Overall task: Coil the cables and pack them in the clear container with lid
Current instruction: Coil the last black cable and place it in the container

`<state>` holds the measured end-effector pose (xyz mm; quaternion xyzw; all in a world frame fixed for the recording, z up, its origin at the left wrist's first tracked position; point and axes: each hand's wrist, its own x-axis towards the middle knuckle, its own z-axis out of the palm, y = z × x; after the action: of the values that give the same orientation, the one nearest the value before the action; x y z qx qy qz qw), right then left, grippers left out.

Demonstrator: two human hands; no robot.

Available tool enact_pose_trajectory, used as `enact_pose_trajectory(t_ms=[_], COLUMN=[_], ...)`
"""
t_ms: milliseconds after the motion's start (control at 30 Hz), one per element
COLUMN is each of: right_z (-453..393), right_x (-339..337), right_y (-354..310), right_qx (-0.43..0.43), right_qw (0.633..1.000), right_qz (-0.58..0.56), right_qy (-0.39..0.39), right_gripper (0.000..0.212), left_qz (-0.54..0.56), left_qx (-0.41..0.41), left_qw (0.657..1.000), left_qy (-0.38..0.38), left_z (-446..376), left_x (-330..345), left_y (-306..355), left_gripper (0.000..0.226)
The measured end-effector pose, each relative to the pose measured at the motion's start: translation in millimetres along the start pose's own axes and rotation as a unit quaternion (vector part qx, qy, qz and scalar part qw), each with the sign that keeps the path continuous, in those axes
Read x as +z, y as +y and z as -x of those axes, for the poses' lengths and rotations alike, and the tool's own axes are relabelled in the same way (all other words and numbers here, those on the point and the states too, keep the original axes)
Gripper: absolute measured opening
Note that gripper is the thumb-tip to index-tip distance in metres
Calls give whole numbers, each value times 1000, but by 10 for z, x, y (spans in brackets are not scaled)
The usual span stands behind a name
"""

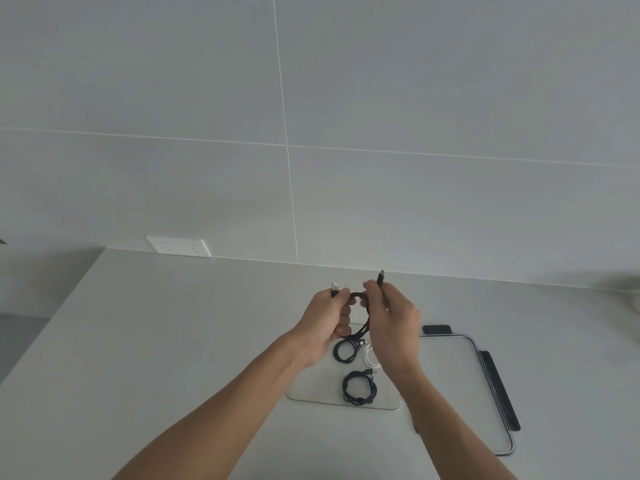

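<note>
Both hands hold one black cable (364,318) above the counter. My left hand (329,320) grips its loops, and the silver USB plug (334,287) sticks up past the fingers. My right hand (394,323) pinches the other end, its small dark plug (381,278) pointing up. Below the hands sits the clear container (311,398). Inside it lie a coiled black cable (359,389), a second black coil (346,350) and a white cable (371,356) partly hidden by my right wrist.
The clear lid (485,375) with dark side clips lies on the counter to the right of the container. A white socket plate (178,246) is set at the foot of the tiled wall, back left. The counter's left edge drops off at far left.
</note>
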<state>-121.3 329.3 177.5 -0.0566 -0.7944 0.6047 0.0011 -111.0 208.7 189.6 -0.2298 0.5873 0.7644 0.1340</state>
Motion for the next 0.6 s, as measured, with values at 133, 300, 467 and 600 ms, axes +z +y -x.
enact_pose_trajectory(t_ms=[133, 300, 467, 600], right_z=[-21, -131, -183, -191], right_x=[-91, -178, -222, -250], right_y=[-82, -71, -28, -5], right_qx=[117, 185, 211, 221], right_qw=[972, 960, 959, 944], right_qz=[-203, -209, -164, -102], right_qy=[-4, -30, -96, -223], right_gripper=[30, 17, 20, 22], left_qz=[15, -25, -132, -226], left_qx=[-12, -2, 49, 84], left_qw=[1000, 999, 989, 970], left_qy=[-16, -38, -42, -3], left_z=[-31, -18, -14, 0], left_x=[-23, -7, -51, -62], left_y=[45, 89, 100, 49], left_gripper=[23, 21, 19, 19])
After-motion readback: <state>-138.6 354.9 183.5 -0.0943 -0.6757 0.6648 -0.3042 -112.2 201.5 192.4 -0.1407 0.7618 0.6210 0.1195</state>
